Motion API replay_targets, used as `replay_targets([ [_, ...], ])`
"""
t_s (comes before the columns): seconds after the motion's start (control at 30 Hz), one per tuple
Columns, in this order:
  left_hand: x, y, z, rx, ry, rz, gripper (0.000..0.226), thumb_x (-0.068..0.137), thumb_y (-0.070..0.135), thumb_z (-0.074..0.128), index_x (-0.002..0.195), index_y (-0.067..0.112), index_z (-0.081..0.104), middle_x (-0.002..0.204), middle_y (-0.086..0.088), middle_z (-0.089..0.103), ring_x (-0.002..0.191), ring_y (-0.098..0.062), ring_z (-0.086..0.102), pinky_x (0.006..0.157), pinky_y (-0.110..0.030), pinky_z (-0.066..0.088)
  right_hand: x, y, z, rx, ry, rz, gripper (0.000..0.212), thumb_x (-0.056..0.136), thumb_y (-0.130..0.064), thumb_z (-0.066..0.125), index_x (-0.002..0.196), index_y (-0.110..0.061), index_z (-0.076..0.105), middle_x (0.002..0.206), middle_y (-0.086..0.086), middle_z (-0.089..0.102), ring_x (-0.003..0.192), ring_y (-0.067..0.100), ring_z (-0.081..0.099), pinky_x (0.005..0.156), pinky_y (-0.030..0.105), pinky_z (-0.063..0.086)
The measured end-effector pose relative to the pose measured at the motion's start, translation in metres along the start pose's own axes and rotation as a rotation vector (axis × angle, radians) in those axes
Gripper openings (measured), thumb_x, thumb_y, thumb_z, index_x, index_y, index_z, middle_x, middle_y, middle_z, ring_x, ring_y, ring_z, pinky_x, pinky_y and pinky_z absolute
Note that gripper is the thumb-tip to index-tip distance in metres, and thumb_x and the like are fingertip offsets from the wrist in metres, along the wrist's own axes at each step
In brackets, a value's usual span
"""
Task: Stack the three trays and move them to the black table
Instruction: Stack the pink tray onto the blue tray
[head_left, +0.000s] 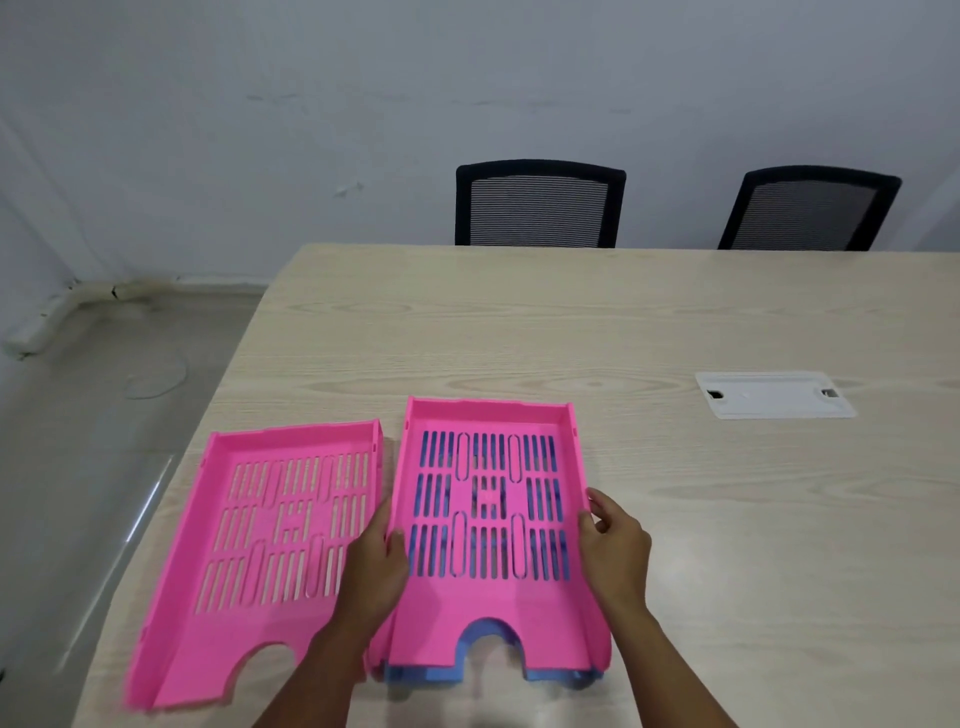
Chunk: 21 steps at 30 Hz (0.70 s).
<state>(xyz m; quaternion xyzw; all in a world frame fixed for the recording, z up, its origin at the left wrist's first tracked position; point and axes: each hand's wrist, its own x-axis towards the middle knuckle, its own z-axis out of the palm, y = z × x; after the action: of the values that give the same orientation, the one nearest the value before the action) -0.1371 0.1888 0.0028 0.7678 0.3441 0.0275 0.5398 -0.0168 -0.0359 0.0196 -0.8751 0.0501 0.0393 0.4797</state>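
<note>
A pink slotted tray (488, 618) rests on top of a blue tray (550, 675), whose edge shows under its front and through the slots. My left hand (374, 561) grips the stacked pink tray's left wall, thumb inside. My right hand (615, 545) holds its right wall. A second pink tray (208, 639) lies flat on the table to the left, apart from the stack, partly hidden by my left forearm. The black table is out of view.
The trays sit on a light wooden table (727, 519) near its left edge. A white cable cover (774, 395) is set into the tabletop at the right. Two black mesh chairs (540, 205) (810, 210) stand behind the far edge. Grey floor lies left.
</note>
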Motion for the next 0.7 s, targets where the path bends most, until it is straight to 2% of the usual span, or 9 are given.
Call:
replay_targets([
  [0.1, -0.001, -0.003, 0.003, 0.024, 0.019, 0.011, 0.050, 0.104, 0.011, 0.039, 0.153, 0.022, 0.032, 0.081, -0.013, 0.070, 0.050, -0.022, 0.055, 0.046, -0.034, 0.050, 0.004, 0.003, 0.000, 0.011, 0.007, -0.006, 0.038, 0.095, -0.005, 0.056, 0.132, -0.007, 0.064, 0.106, 0.015, 0.076, 0.063, -0.005, 0.055, 0.079, 0.022, 0.048],
  [0.2, -0.003, -0.006, 0.006, 0.026, 0.023, 0.015, 0.051, 0.104, 0.013, 0.041, 0.153, 0.021, 0.032, 0.078, -0.023, 0.068, 0.049, -0.017, 0.048, 0.048, -0.032, 0.047, 0.009, 0.005, 0.000, 0.005, 0.017, -0.008, 0.037, 0.095, -0.004, 0.055, 0.131, -0.006, 0.064, 0.115, 0.012, 0.074, 0.071, 0.002, 0.059, 0.085, 0.023, 0.047],
  [0.23, -0.004, -0.006, 0.007, 0.027, 0.029, 0.015, 0.051, 0.104, 0.013, 0.041, 0.153, 0.021, 0.032, 0.074, -0.021, 0.067, 0.049, -0.016, 0.048, 0.048, -0.032, 0.046, 0.010, 0.006, -0.001, 0.003, 0.015, -0.010, 0.037, 0.096, -0.005, 0.055, 0.131, -0.007, 0.064, 0.116, 0.012, 0.074, 0.072, 0.005, 0.060, 0.085, 0.023, 0.048],
  [0.3, -0.005, -0.005, 0.008, 0.031, 0.037, 0.015, 0.049, 0.104, 0.013, 0.041, 0.152, 0.020, 0.034, 0.066, -0.012, 0.063, 0.047, -0.013, 0.048, 0.046, -0.032, 0.046, 0.009, 0.007, -0.001, 0.000, 0.010, -0.015, 0.036, 0.097, -0.006, 0.055, 0.132, -0.007, 0.063, 0.116, 0.011, 0.074, 0.069, -0.003, 0.058, 0.083, 0.022, 0.048],
  [0.4, -0.005, -0.004, 0.009, 0.025, 0.036, 0.016, 0.047, 0.104, 0.014, 0.041, 0.151, 0.020, 0.036, 0.071, -0.015, 0.067, 0.051, -0.021, 0.056, 0.049, -0.044, 0.055, 0.007, 0.007, -0.001, 0.004, -0.007, -0.021, 0.037, 0.098, -0.009, 0.054, 0.134, -0.010, 0.061, 0.116, 0.011, 0.073, 0.070, -0.007, 0.057, 0.076, 0.019, 0.047],
  [0.5, -0.009, -0.003, 0.010, 0.022, 0.060, 0.028, 0.044, 0.105, 0.015, 0.039, 0.149, 0.019, 0.039, 0.077, -0.014, 0.070, 0.062, -0.033, 0.068, 0.056, -0.050, 0.059, 0.007, 0.010, -0.007, 0.008, -0.117, -0.035, 0.043, 0.099, -0.010, 0.051, 0.141, -0.017, 0.055, 0.127, 0.009, 0.068, 0.092, 0.010, 0.065, 0.084, 0.024, 0.052],
  [0.57, -0.011, -0.003, 0.012, 0.021, 0.099, 0.025, 0.044, 0.105, 0.014, 0.038, 0.149, 0.015, 0.038, 0.078, -0.011, 0.070, 0.067, -0.035, 0.069, 0.054, -0.042, 0.060, 0.004, 0.015, -0.011, -0.006, -0.233, -0.055, 0.050, 0.101, -0.011, 0.048, 0.149, -0.024, 0.044, 0.132, -0.001, 0.063, 0.096, 0.000, 0.062, 0.087, 0.015, 0.049],
  [0.63, -0.011, -0.004, 0.013, 0.009, 0.112, 0.016, 0.043, 0.105, 0.014, 0.037, 0.148, 0.012, 0.039, 0.080, -0.010, 0.070, 0.069, -0.034, 0.070, 0.056, -0.041, 0.060, -0.002, 0.019, -0.013, -0.036, -0.319, -0.070, 0.056, 0.102, -0.011, 0.044, 0.153, -0.029, 0.029, 0.119, -0.007, 0.058, 0.079, -0.007, 0.058, 0.073, 0.001, 0.046],
  [0.7, -0.010, -0.005, 0.013, -0.002, 0.104, 0.018, 0.042, 0.105, 0.015, 0.037, 0.146, 0.012, 0.042, 0.083, -0.010, 0.070, 0.071, -0.033, 0.071, 0.060, -0.044, 0.062, -0.007, 0.022, -0.013, -0.050, -0.364, -0.075, 0.060, 0.103, -0.010, 0.041, 0.155, -0.032, 0.019, 0.111, -0.008, 0.055, 0.076, -0.007, 0.056, 0.067, 0.002, 0.047],
])
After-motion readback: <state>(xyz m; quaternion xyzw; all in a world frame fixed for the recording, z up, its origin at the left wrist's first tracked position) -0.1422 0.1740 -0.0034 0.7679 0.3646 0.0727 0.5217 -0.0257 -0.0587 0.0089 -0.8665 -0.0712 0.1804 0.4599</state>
